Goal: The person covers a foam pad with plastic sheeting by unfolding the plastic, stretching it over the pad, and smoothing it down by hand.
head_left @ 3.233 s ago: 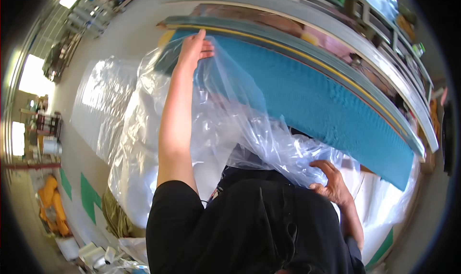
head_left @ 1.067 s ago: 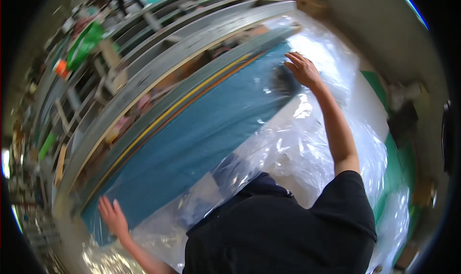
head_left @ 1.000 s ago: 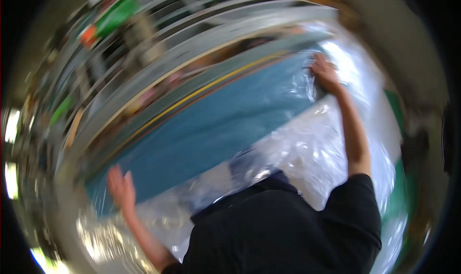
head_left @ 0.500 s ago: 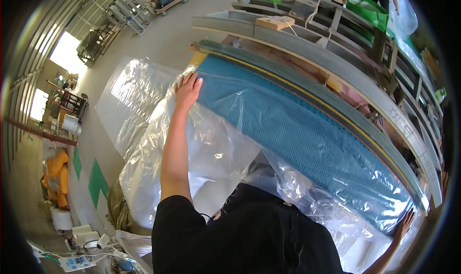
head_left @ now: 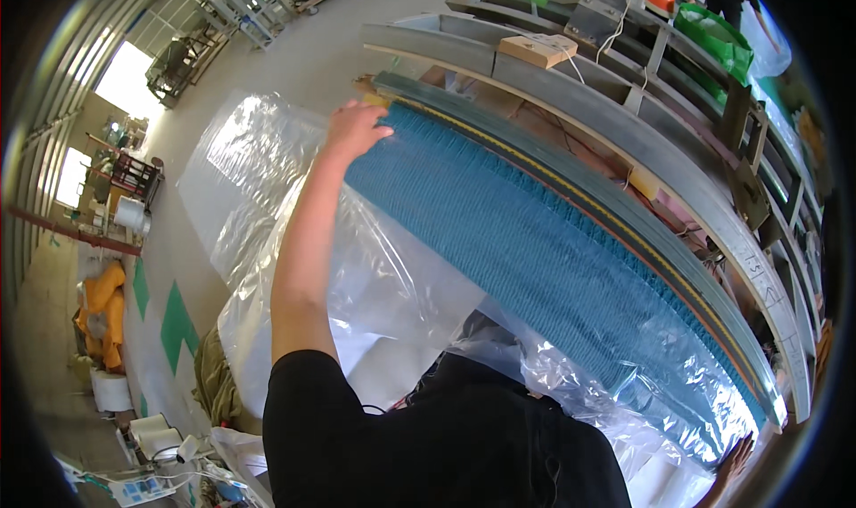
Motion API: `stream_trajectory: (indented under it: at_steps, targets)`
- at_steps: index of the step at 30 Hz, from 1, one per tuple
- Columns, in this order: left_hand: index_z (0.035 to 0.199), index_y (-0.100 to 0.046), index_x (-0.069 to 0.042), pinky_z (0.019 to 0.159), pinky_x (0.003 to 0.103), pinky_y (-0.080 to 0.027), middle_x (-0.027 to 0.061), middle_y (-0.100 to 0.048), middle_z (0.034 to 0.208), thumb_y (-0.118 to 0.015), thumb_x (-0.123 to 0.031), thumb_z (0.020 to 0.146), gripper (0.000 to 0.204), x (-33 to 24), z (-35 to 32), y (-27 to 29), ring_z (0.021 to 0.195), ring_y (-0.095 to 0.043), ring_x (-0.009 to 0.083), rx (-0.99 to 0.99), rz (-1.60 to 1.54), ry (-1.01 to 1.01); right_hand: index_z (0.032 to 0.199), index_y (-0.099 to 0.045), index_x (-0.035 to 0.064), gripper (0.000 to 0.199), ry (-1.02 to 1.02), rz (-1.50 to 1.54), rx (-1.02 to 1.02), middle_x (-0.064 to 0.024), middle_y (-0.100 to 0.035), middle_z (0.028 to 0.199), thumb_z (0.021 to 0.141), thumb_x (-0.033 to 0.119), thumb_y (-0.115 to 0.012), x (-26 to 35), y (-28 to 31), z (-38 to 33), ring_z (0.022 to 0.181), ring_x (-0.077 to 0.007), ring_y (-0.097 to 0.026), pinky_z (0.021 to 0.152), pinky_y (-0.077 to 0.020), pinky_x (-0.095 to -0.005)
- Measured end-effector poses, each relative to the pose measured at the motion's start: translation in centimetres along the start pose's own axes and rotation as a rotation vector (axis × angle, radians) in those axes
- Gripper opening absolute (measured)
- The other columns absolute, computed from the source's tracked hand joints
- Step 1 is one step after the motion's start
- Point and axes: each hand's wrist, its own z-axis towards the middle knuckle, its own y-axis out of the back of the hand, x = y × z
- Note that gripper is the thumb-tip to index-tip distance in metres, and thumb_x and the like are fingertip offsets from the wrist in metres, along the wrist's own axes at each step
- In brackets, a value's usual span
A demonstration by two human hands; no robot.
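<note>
A long blue ribbed textile [head_left: 499,249] runs diagonally from the upper left to the lower right, under clear plastic film [head_left: 374,249] that drapes toward my body. My left hand [head_left: 357,132] is at the textile's far left corner, fingers bent and thumb held apart from them; no held thing shows. At the opposite, lower right end, my right hand [head_left: 736,459] rests against the film with its fingers spread. A dark bar with a yellow stripe [head_left: 571,200] borders the textile's far side.
Beyond the bar, a curved grey metal frame [head_left: 624,107] carries a small wooden block [head_left: 538,51] and a green bag [head_left: 718,40]. Orange cloth [head_left: 105,312] hangs at the left, near white rolls [head_left: 111,390]. Olive cloth [head_left: 214,379] lies by the film.
My left hand has gone from lying flat on the film to bending its fingers at the far corner. The film's edge looks smoother there. My right hand remains at the near end.
</note>
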Motion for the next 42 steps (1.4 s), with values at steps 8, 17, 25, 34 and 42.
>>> stream_trajectory:
  at_steps: [8,17,25,34,42]
  targets:
    - [0.093,-0.058,-0.008,0.077,0.045,-0.045,0.0110,-0.063,0.089,-0.060,-0.024,0.077,0.022,-1.8,2.4,-4.6,0.086,-0.060,0.0330,-0.010,0.080,0.107,0.140,-0.029,0.0100,0.049,0.162,-0.353,-0.124,-0.0117,-0.028,0.145,0.097,0.032,-0.032,3.0,0.9,1.3,0.134,-0.0289,-0.024,0.108,-0.0199,-0.0392]
    - [0.137,-0.033,-0.019,0.104,0.049,-0.023,0.0084,-0.036,0.139,-0.034,-0.059,0.086,0.066,-4.0,-4.0,-2.5,0.127,-0.035,0.0322,0.106,-0.146,0.415,0.131,-0.042,0.0038,0.044,-0.195,0.048,-0.069,-0.0162,-0.043,0.133,0.096,0.030,-0.037,6.5,5.6,2.5,0.123,-0.0317,-0.040,0.102,-0.0308,-0.0414]
    - [0.121,-0.049,-0.013,0.099,0.055,-0.028,0.0081,-0.049,0.127,-0.051,-0.034,0.087,0.041,-4.9,-4.3,-1.2,0.122,-0.040,0.0335,-0.481,-0.173,0.300,0.127,-0.047,0.0038,0.041,-0.111,0.013,-0.237,-0.0164,-0.047,0.129,0.094,0.029,-0.043,15.5,12.4,7.0,0.120,-0.0312,-0.044,0.099,-0.0355,-0.0407]
    - [0.087,-0.061,-0.003,0.074,0.040,-0.045,0.0146,-0.061,0.086,-0.053,-0.015,0.083,0.015,3.6,-39.6,-12.8,0.084,-0.058,0.0337,-0.452,-0.270,1.184,0.121,-0.051,-0.0004,0.036,0.436,0.236,-0.466,-0.0176,-0.054,0.121,0.092,0.021,-0.050,41.1,17.1,6.5,0.110,-0.0322,-0.052,0.092,-0.0429,-0.0396]
    - [0.093,-0.059,-0.010,0.081,0.043,-0.045,0.0118,-0.060,0.098,-0.059,-0.033,0.082,0.025,9.2,-52.8,-12.2,0.098,-0.055,0.0307,-0.012,-0.052,1.659,0.114,-0.055,-0.0047,0.034,0.324,0.297,-0.326,-0.0201,-0.057,0.113,0.094,0.021,-0.044,40.9,14.4,5.8,0.103,-0.0340,-0.054,0.089,-0.0430,-0.0403]
